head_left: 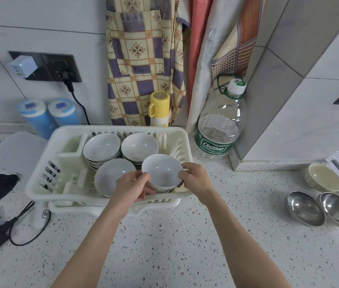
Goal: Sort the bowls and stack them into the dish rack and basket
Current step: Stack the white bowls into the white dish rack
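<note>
**Both hands grip a white bowl over the dish rack**

Speckled bench (185,235) runs to a tiled wall hung with patterned cloths. On it sits a white dish rack (40,183) with stacks of white bowls (102,147) inside. Left hand (132,187) and right hand (195,180) hold one white bowl (161,171) upright at the rack's near right, fingers (143,176) clenched on its rim at either side. Far right on the bench lie two steel bowls (304,207) and a cream bowl (323,176).

Two bare forearms enter from the bottom edge, no sleeves in sight. The left hand (132,189) and right hand (198,180) wear no gloves, rings or watch.
</note>
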Demonstrator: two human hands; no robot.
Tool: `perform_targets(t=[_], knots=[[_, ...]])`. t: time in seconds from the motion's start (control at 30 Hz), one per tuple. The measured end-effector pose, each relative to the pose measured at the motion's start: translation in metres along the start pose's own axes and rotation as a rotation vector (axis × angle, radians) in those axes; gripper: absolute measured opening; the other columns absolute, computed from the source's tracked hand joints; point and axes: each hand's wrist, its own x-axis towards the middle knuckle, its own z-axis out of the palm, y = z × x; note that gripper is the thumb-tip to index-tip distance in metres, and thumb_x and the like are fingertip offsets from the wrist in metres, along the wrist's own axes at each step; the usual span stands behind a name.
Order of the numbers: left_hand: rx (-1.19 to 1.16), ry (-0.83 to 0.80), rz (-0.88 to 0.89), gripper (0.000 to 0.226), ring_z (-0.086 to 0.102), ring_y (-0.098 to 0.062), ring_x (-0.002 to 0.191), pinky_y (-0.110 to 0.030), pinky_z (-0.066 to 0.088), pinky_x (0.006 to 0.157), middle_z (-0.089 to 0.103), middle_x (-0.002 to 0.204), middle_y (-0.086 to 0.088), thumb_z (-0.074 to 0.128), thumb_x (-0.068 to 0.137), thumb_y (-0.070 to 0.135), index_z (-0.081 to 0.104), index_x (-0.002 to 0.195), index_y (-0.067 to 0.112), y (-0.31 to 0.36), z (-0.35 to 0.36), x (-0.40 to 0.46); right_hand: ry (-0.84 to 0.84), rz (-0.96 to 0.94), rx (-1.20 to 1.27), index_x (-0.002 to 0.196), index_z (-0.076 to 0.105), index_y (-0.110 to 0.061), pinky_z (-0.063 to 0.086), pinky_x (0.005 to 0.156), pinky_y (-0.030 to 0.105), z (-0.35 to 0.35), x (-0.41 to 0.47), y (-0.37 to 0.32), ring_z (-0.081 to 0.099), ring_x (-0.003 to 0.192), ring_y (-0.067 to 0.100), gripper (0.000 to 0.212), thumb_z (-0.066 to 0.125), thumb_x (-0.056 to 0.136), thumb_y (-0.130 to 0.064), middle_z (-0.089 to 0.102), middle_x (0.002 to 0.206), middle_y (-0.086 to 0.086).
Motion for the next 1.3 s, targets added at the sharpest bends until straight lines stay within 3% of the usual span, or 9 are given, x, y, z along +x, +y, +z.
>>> perform_targets(t=[0.13, 0.2, 0.3, 0.4, 0.5, 0.63, 0.83, 1.1, 1.3], knots=[[0.062, 0.013, 0.069, 0.015, 0.069, -0.006, 0.055, -0.017, 0.044, 0.043, 0.076, 0.069, 0.001, 0.054, 0.089, 0.028, 0.058, 0.103, 0.027, -0.005, -0.001, 0.002, 0.011, 0.013, -0.023, 0.072, 0.068, -0.013, 0.038, 0.051, 0.026, 0.001, 0.002, 0.001, 0.054, 0.044, 0.009, 0.017, 0.054, 0.077, -0.005, 0.061, 0.046, -0.001], [0.103, 0.037, 0.089, 0.028, 0.073, -0.01, 0.066, -0.024, 0.048, 0.052, 0.076, 0.07, 0.004, 0.057, 0.089, 0.03, 0.052, 0.116, 0.032, -0.01, -0.002, 0.004, 0.011, 0.028, -0.052, 0.069, 0.066, -0.01, 0.038, 0.05, 0.025, 0.002, 0.003, 0.001, 0.053, 0.041, 0.006, 0.014, 0.054, 0.076, -0.005, 0.061, 0.045, -0.002], [0.187, 0.081, 0.131, 0.032, 0.071, -0.005, 0.062, -0.031, 0.048, 0.062, 0.074, 0.064, 0.007, 0.061, 0.09, 0.032, 0.055, 0.121, 0.028, -0.013, -0.002, 0.006, 0.022, 0.042, -0.102, 0.073, 0.066, -0.011, 0.038, 0.048, 0.022, 0.004, 0.005, 0.0, 0.052, 0.04, 0.003, 0.013, 0.055, 0.077, -0.008, 0.062, 0.045, -0.002], [0.229, 0.129, 0.156, 0.033, 0.069, -0.003, 0.058, -0.027, 0.048, 0.06, 0.074, 0.067, 0.003, 0.062, 0.091, 0.031, 0.06, 0.123, 0.022, -0.016, -0.002, 0.004, 0.032, 0.033, -0.152, 0.076, 0.068, -0.016, 0.037, 0.044, 0.019, 0.006, 0.005, -0.001, 0.049, 0.037, 0.0, 0.014, 0.055, 0.078, -0.01, 0.063, 0.045, -0.004], [0.277, 0.147, 0.174, 0.029, 0.071, -0.013, 0.074, -0.027, 0.052, 0.067, 0.074, 0.085, -0.003, 0.062, 0.092, 0.03, 0.063, 0.12, 0.02, -0.015, -0.002, 0.002, 0.033, 0.034, -0.193, 0.082, 0.067, -0.022, 0.038, 0.047, 0.021, 0.008, 0.004, -0.003, 0.051, 0.042, 0.001, 0.015, 0.055, 0.079, -0.013, 0.064, 0.049, -0.005], [0.268, 0.082, 0.185, 0.004, 0.068, -0.003, 0.057, -0.025, 0.046, 0.06, 0.071, 0.065, 0.0, 0.059, 0.093, 0.036, 0.056, 0.096, 0.036, -0.011, 0.001, -0.003, 0.016, 0.046, -0.272, 0.098, 0.067, -0.016, 0.037, 0.051, 0.025, 0.01, 0.004, -0.004, 0.051, 0.055, 0.012, 0.021, 0.053, 0.082, -0.014, 0.07, 0.067, 0.003], [0.355, -0.033, 0.167, 0.025, 0.065, 0.003, 0.059, -0.023, 0.04, 0.059, 0.067, 0.058, 0.021, 0.062, 0.085, 0.032, 0.055, 0.109, 0.035, -0.013, 0.002, -0.001, -0.014, 0.025, -0.462, 0.111, 0.061, -0.016, 0.046, 0.065, 0.032, 0.014, 0.006, -0.005, 0.064, 0.085, 0.027, 0.03, 0.048, 0.084, -0.014, 0.073, 0.09, 0.009], [0.422, -0.04, 0.189, 0.033, 0.067, -0.003, 0.052, -0.026, 0.043, 0.059, 0.07, 0.067, 0.01, 0.068, 0.084, 0.039, 0.054, 0.114, 0.032, -0.017, 0.003, 0.002, 0.022, -0.037, -0.738, 0.115, 0.052, -0.005, 0.033, 0.062, 0.03, 0.021, 0.009, -0.005, 0.05, 0.077, 0.027, 0.027, 0.037, 0.095, -0.014, 0.056, 0.089, 0.007], [0.462, -0.008, 0.19, 0.036, 0.065, -0.002, 0.05, -0.029, 0.05, 0.065, 0.07, 0.077, 0.012, 0.07, 0.083, 0.04, 0.054, 0.114, 0.03, -0.014, 0.006, -0.001, 0.047, -0.036, -0.851, 0.124, 0.047, -0.007, 0.038, 0.07, 0.031, 0.029, 0.008, -0.005, 0.062, 0.098, 0.03, 0.03, 0.032, 0.103, -0.023, 0.065, 0.112, 0.012]])
